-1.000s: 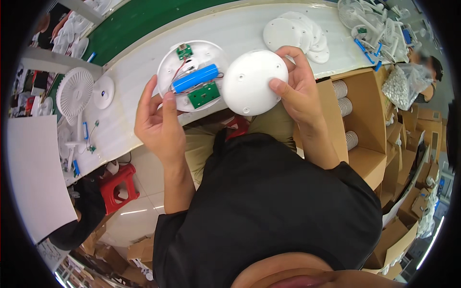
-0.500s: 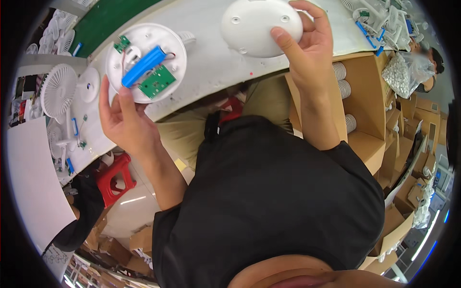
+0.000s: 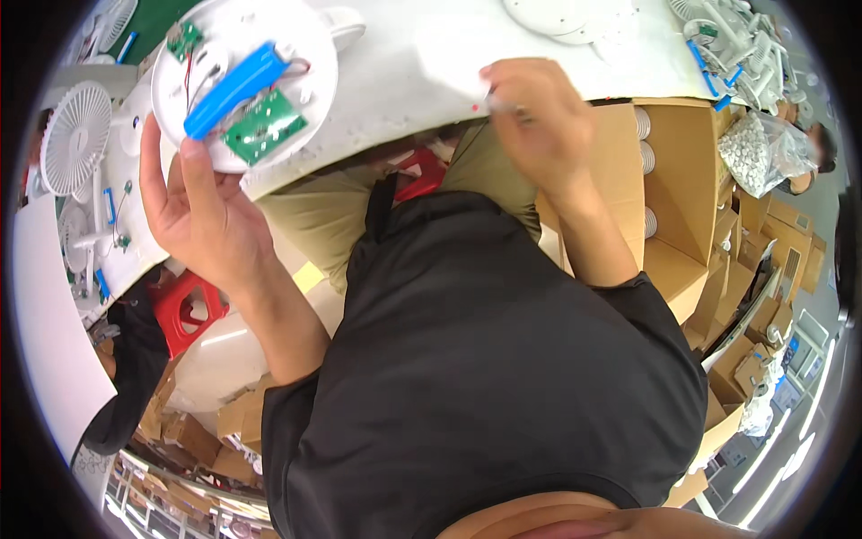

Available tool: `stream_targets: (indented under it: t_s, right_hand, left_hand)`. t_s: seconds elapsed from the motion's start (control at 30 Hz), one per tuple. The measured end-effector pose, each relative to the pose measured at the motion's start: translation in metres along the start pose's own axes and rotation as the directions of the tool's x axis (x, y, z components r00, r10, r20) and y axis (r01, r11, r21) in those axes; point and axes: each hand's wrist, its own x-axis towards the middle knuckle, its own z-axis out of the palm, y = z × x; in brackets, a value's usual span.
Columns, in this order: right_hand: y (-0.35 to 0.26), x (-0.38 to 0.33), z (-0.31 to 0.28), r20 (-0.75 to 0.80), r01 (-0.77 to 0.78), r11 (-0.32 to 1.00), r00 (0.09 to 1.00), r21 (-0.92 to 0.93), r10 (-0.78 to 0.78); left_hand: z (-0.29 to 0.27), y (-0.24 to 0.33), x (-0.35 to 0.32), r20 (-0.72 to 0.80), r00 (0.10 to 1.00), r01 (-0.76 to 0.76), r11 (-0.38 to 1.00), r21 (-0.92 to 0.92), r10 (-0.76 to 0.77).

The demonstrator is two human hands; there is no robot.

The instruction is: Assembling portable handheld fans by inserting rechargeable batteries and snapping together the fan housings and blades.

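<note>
My left hand (image 3: pixel 206 202) grips the lower edge of a round white fan base (image 3: pixel 314 72), thumb in front and fingers behind. Inside the base lie a blue cylindrical battery (image 3: pixel 235 88), a green circuit board (image 3: pixel 266 128) and a smaller green board (image 3: pixel 184 40), with thin wires between them. Over the table's front edge, my right hand (image 3: pixel 543 121) is closed, fingers curled together and smeared by motion. A small dark bit shows at its fingertips, too blurred to name. Beyond that hand, white oval covers (image 3: pixel 561 18) lie on the table, cut off by the view's upper edge.
White fan parts with blue batteries (image 3: pixel 736 54) crowd the table's right end. A white fan (image 3: pixel 76 135) and loose parts sit at left. Beside my right arm stands an open cardboard box (image 3: pixel 678 171) with white coils. A bag of small white pieces (image 3: pixel 750 148) rests behind it.
My right hand has let go of the white oval cover, which now lies on the table, and has drawn nearer with fingers closed. The fan base has shifted up and left in view.
</note>
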Motion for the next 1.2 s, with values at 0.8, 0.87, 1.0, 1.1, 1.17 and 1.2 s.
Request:
stream_targets:
  t_s: [0.8,0.87,1.0,1.1,1.17,1.2]
  right_hand:
    - [-0.07,0.046,0.024,0.294,-0.463,0.13,0.731,0.877,0.616]
    - [-0.071,0.047,0.035,0.31,-0.444,0.102,0.755,0.89,0.579]
    - [-0.076,0.049,0.045,0.284,-0.448,0.202,0.794,0.871,0.537]
    - [-0.078,0.053,0.048,0.301,-0.453,0.167,0.783,0.876,0.545]
    - [-0.08,0.056,0.048,0.313,-0.452,0.131,0.771,0.882,0.554]
    - [-0.08,0.055,0.047,0.315,-0.454,0.132,0.771,0.881,0.553]
  left_hand:
    - [0.005,0.0,-0.037,-0.02,0.999,-0.023,0.981,0.194,0.027]
    - [0.007,-0.003,-0.042,-0.01,0.999,-0.032,0.975,0.221,0.035]
    - [0.007,-0.012,-0.05,-0.001,0.999,-0.034,0.972,0.23,0.035]
    - [0.004,-0.017,-0.054,0.026,0.998,-0.055,0.973,0.226,0.05]
    - [0.002,-0.019,-0.055,0.06,0.996,-0.079,0.972,0.223,0.067]
    - [0.002,-0.02,-0.056,0.058,0.996,-0.078,0.972,0.221,0.067]
